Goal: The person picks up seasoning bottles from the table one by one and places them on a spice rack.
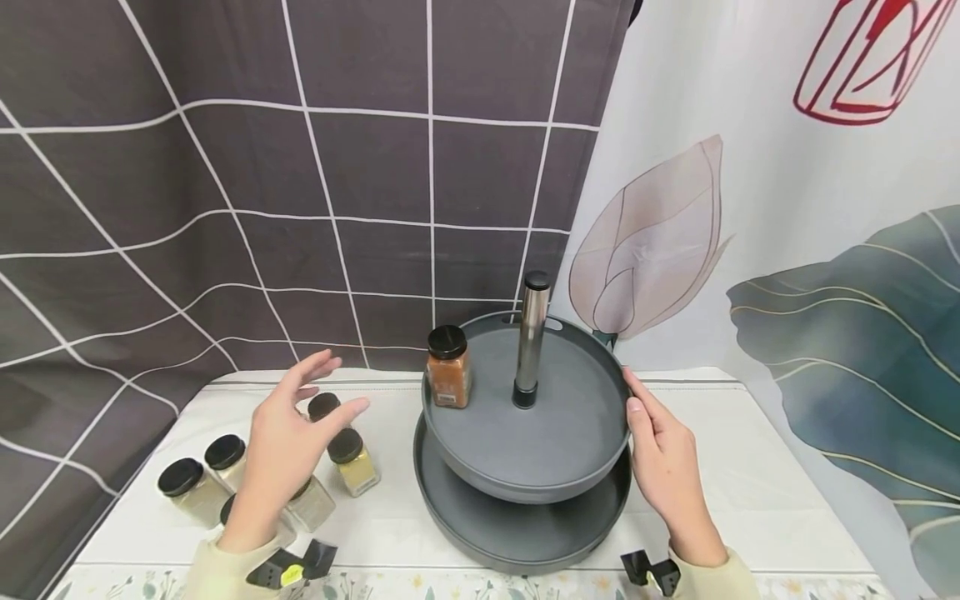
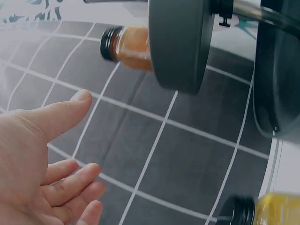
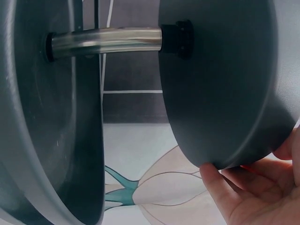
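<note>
A grey two-tier round tray stands on the white tabletop, its upper tier (image 1: 570,433) set above a wider lower tier (image 1: 525,537). On the left side of the upper tier is an upright spice jar (image 1: 448,379) of orange-brown powder with a black lid. My right hand (image 1: 667,454) holds the upper tier's right rim, fingertips (image 3: 211,176) against its underside. My left hand (image 1: 281,442) hovers over the jars at left, thumb and fingers apart with nothing between them. Beside it stands a jar of yellow powder (image 1: 356,467), partly seen in the left wrist view.
Several more black-lidded jars (image 1: 187,487) stand at the left of the table, some partly hidden by my left hand and forearm. A metal post with a black cap (image 1: 531,342) rises from the upper tier. A dark gridded curtain (image 1: 360,183) hangs behind.
</note>
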The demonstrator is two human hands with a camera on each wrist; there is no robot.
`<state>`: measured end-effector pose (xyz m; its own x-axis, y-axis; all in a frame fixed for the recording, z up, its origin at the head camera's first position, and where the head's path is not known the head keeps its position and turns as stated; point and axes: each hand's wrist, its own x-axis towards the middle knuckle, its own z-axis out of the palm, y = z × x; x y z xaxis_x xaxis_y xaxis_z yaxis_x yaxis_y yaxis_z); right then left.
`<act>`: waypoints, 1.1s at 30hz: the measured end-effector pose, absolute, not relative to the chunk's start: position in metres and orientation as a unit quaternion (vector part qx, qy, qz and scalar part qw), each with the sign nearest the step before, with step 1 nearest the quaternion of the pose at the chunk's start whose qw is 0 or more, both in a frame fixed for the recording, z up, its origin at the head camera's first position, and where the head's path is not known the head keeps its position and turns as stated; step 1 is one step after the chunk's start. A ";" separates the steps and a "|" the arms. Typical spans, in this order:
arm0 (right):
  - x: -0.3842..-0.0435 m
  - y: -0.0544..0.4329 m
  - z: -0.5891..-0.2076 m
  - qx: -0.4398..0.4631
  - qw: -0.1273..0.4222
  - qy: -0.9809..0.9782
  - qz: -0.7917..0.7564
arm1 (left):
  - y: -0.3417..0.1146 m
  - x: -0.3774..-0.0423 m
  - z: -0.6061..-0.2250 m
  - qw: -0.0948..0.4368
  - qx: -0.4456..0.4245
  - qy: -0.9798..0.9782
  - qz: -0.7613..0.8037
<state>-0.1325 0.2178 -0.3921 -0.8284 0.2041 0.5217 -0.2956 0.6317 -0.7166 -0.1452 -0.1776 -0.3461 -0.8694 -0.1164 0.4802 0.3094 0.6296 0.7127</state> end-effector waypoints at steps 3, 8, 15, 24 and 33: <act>-0.133 0.218 -0.392 0.028 0.293 -0.855 0.427 | -0.185 -0.141 -0.346 0.251 -0.037 -0.869 -0.425; -0.132 0.219 -0.392 0.029 0.296 -0.855 0.424 | -0.195 -0.137 -0.345 0.243 0.003 -0.877 -0.414; -0.132 0.219 -0.392 0.029 0.296 -0.854 0.427 | -0.213 -0.133 -0.351 0.258 0.036 -0.883 -0.392; -0.132 0.218 -0.391 0.026 0.288 -0.856 0.430 | -0.240 -0.126 -0.358 0.272 0.087 -0.868 -0.406; -0.133 0.218 -0.392 0.026 0.286 -0.857 0.427 | -0.262 -0.119 -0.363 0.284 0.143 -0.848 -0.424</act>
